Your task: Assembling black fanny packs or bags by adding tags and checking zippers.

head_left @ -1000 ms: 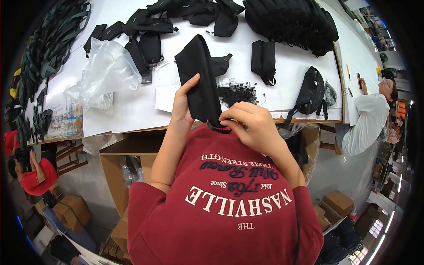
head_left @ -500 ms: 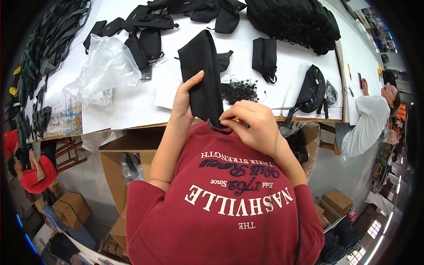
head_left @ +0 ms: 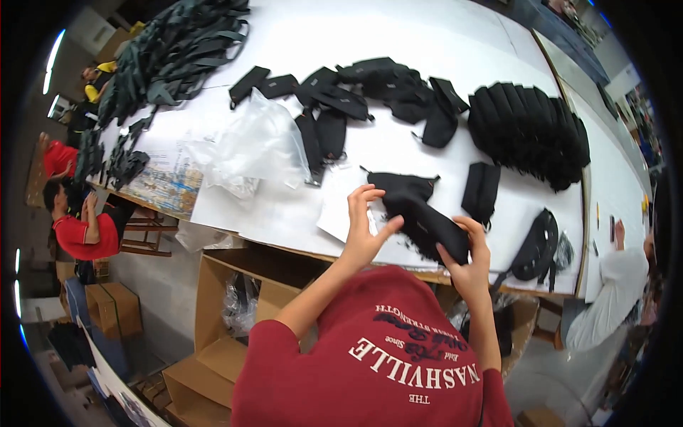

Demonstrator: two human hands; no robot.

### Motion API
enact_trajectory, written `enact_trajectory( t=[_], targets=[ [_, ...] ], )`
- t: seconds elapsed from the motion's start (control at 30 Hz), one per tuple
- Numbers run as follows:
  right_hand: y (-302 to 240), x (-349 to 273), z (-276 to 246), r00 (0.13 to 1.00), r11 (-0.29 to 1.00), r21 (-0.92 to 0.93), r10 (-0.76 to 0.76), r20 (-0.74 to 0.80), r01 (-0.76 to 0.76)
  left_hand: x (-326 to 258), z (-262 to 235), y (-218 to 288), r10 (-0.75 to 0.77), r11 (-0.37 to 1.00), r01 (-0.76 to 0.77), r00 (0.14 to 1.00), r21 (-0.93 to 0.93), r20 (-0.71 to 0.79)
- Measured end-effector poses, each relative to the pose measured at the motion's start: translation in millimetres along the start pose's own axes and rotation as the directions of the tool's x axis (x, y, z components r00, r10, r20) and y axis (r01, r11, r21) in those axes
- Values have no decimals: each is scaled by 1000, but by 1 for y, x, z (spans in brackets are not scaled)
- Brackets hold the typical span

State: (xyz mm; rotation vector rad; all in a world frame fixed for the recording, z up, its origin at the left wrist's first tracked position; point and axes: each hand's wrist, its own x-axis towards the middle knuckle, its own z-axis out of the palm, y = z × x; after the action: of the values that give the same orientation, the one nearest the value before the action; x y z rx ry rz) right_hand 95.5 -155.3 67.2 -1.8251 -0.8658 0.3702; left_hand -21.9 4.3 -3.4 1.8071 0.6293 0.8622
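The right hand (head_left: pixel 466 252) is clenched around the lower end of a black pouch (head_left: pixel 427 224), thumb and fingers wrapped over the fabric; the pouch lies tilted just above the near edge of the white surface (head_left: pixel 284 213), its upper end toward the left hand (head_left: pixel 366 228). The left hand is released, fingers spread and lifted, fingertips just beside the upper part of the pouch; whether they touch the fabric I cannot tell. Behind the pouch a second black pouch (head_left: pixel 402 183) lies flat on a white sheet of paper (head_left: pixel 341 213), touching or nearly touching the held one; a small pile of black scraps shows at the pouch's underside, too blurred to tell more.

To the right, a black pouch (head_left: pixel 482 192) lies on its own, and a black waist bag (head_left: pixel 537 245) rests near the surface's right edge; farther back a row of black bags (head_left: pixel 530 132) is stacked tightly together. A crumpled clear plastic bag (head_left: pixel 260 149) sits left of the hands, well apart; beyond it several flat black pouches (head_left: pixel 334 99) are scattered; a heap of dark straps (head_left: pixel 171 50) fills the far left corner.

Below the near edge stand open cardboard boxes (head_left: pixel 220 313). A person in a white sleeve (head_left: pixel 612 285) is at the right; 2 people in red shirts (head_left: pixel 82 231) are at the left.
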Motion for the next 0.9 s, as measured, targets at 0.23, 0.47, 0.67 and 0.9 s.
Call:
enact_trajectory(
  t=[0.23,0.47,0.67,0.9],
  targets=[
    [13,-4,-8,994,937,338,61,87,-87,7,-34,0,191,979,-170,958,-109,216],
    [10,18,-12,991,948,291,-111,-80,130,33,-49,9,511,837,-540,827,84,234],
    [3,9,-28,985,975,147,-170,27,164,42,-58,17,544,793,-598,782,117,305],
    [2,-40,-26,939,994,57,-110,327,97,1,-68,25,-38,976,166,774,-145,632]
  ],
)
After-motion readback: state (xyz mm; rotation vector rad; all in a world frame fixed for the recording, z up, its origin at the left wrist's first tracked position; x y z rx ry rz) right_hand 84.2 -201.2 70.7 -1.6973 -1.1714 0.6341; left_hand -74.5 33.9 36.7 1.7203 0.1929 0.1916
